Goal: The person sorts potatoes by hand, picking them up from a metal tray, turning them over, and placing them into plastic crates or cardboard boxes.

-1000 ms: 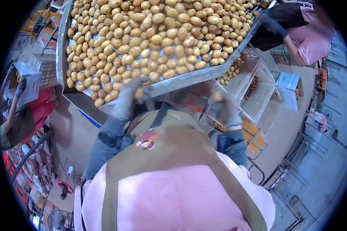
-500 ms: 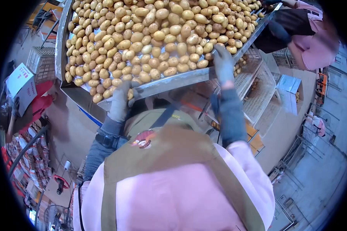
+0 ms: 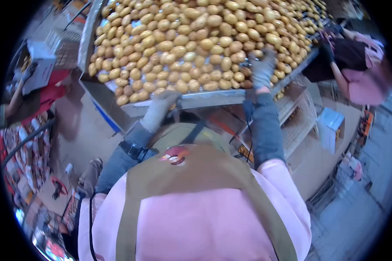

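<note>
The potatoes [image 3: 196, 48] lie heaped on a metal surface [image 3: 213, 98] whose long axis runs away from the person; the oval tubers point every way. The gloved right hand [image 3: 262, 67] rests palm down on those by the near right corner, fingers loosely apart and pointing up the heap. The gloved left hand [image 3: 163, 102] curls at the near rim; whether it holds anything I cannot tell. Bare floor [image 3: 85, 130] lies open to the left, white crates [image 3: 298, 111] crowd under the right edge, where a co-worker's hand [image 3: 327, 48] reaches in
</note>
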`<state>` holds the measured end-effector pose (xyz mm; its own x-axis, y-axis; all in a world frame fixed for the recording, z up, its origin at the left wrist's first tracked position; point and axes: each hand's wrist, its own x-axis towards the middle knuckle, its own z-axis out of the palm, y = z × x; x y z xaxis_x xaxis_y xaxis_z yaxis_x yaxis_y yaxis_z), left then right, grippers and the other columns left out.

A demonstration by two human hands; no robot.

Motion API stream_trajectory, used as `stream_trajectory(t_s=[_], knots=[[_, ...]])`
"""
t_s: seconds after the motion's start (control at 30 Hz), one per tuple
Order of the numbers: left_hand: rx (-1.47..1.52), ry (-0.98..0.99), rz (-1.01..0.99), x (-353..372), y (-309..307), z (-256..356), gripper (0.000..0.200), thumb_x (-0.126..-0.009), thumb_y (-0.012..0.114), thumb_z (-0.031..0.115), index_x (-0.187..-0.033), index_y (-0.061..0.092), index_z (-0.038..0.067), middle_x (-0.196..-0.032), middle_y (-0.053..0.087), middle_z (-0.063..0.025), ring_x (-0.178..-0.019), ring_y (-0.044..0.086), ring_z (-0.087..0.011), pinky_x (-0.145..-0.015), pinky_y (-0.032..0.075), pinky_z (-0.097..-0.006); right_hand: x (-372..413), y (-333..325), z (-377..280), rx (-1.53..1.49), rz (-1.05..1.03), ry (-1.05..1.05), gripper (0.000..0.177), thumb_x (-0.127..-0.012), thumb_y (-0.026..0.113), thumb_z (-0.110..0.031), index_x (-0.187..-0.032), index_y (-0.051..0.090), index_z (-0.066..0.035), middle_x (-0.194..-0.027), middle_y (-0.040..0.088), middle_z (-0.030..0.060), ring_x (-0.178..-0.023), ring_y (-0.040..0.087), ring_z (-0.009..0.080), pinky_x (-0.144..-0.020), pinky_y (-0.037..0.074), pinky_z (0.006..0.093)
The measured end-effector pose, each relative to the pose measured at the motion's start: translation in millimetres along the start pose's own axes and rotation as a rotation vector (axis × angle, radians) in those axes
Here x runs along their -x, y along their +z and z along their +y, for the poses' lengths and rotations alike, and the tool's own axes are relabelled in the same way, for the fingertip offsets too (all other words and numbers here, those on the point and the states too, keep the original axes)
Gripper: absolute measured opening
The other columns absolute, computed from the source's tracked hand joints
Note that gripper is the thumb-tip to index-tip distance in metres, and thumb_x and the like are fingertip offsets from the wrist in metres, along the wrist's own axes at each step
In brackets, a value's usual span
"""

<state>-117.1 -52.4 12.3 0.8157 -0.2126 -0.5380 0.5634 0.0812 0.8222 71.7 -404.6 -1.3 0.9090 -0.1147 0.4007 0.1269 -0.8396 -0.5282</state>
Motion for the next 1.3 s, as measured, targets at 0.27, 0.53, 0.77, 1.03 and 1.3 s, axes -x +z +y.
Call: stream_trajectory(t_s=[0.27, 0.53, 0.77, 1.03, 1.3], knots=[[-0.065, -0.132, 0.190, 14.1, -14.6, 11.6, 0.028, -0.101, 0.059, 0.029, -0.111, 0.067, 0.005, -0.077, 0.060, 0.0014, -0.058, 0.049, -0.0035, -0.049, 0.036, -0.0177, 183.4, -149.4, -3.7, -0.143, -0.312, 0.533, 0.032, -0.094, 0.069, -0.020, -0.118, 0.062, 0.000, -0.106, 0.065, 0.0154, -0.098, 0.062, 0.0244, -0.090, 0.051, 0.0373], [0.160, -0.052, 0.408, 18.3, -31.9, 13.7, 0.032, -0.103, 0.054, 0.022, -0.126, 0.064, 0.002, -0.091, 0.067, -0.0040, -0.064, 0.060, -0.0079, -0.054, 0.047, -0.0203, 118.7, -119.7, -69.2, -0.156, -0.434, 0.337, 0.034, -0.093, 0.063, -0.012, -0.124, 0.065, 0.001, -0.124, 0.066, 0.0212, -0.116, 0.062, 0.0360, -0.103, 0.046, 0.0403], [0.082, -0.143, 0.287, 20.4, -14.4, 5.6, 0.030, -0.103, 0.059, 0.025, -0.124, 0.065, 0.005, -0.091, 0.070, -0.0015, -0.064, 0.059, -0.0046, -0.051, 0.039, -0.0172, 64.1, 42.4, -101.4, 0.227, -0.823, -0.416, 0.025, -0.087, 0.060, -0.009, -0.111, 0.058, -0.007, -0.103, 0.068, 0.0159, -0.095, 0.069, 0.0322, -0.079, 0.054, 0.0428], [0.308, -0.121, 0.398, 56.4, -42.1, -11.9, 0.026, -0.102, 0.059, 0.021, -0.117, 0.067, 0.001, -0.091, 0.068, -0.0012, -0.068, 0.061, -0.0056, -0.055, 0.043, -0.0182, 53.3, -15.7, -124.7, -0.114, -0.646, -0.238, 0.041, -0.088, 0.070, -0.013, -0.125, 0.058, -0.004, -0.111, 0.060, 0.0150, -0.099, 0.063, 0.0320, -0.085, 0.052, 0.0397], [0.415, 0.085, 0.887, 60.6, -113.2, -34.0, 0.027, -0.099, 0.063, 0.019, -0.118, 0.067, 0.000, -0.097, 0.068, -0.0052, -0.078, 0.064, -0.0117, -0.065, 0.051, -0.0235, 188.2, -193.3, 14.3, 0.170, -0.323, 0.280, 0.040, -0.094, 0.069, -0.017, -0.129, 0.054, -0.002, -0.118, 0.059, 0.0156, -0.107, 0.057, 0.0286, -0.097, 0.047, 0.0379]])
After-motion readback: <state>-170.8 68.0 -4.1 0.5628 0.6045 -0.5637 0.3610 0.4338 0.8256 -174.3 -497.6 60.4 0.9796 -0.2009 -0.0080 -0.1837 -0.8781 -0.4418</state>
